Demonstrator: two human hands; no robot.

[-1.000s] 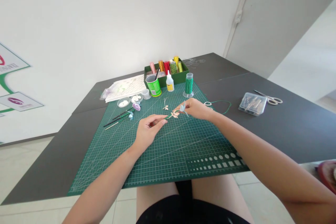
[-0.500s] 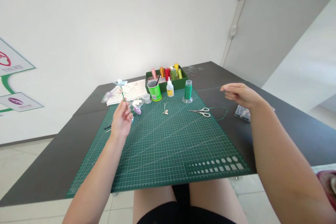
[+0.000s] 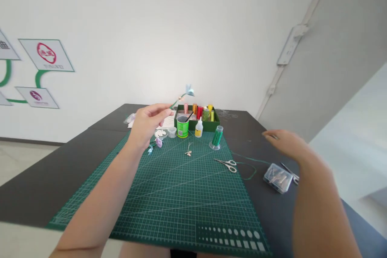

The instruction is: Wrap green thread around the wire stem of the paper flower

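My left hand point(image 3: 152, 123) is raised over the far left part of the green cutting mat point(image 3: 181, 193). Its thumb and fingers pinch the green stem of a small flower point(image 3: 189, 90) with pale blue petals, which tilts up to the right. Out over the dark table on the right, my right hand point(image 3: 286, 143) hangs in the air, blurred, its fingers pressed together; whatever they pinch cannot be made out. Below it lie a clear plastic box point(image 3: 278, 178) and a pair of scissors or tweezers point(image 3: 292, 174). Scissors point(image 3: 226, 164) rest at the mat's right edge.
A green thread spool point(image 3: 217, 138) stands near a glue bottle point(image 3: 198, 128) and a green can point(image 3: 182, 127). Behind them is a box of coloured spools point(image 3: 205, 126). A purple flower point(image 3: 159, 142) and small pale petals point(image 3: 188, 153) lie on the mat. Loose green thread point(image 3: 249, 177) curls on the table.
My left hand has moved right and up, and the blue flower now leans right rather than standing upright. My right hand stays out at the right. The view has tilted upward.
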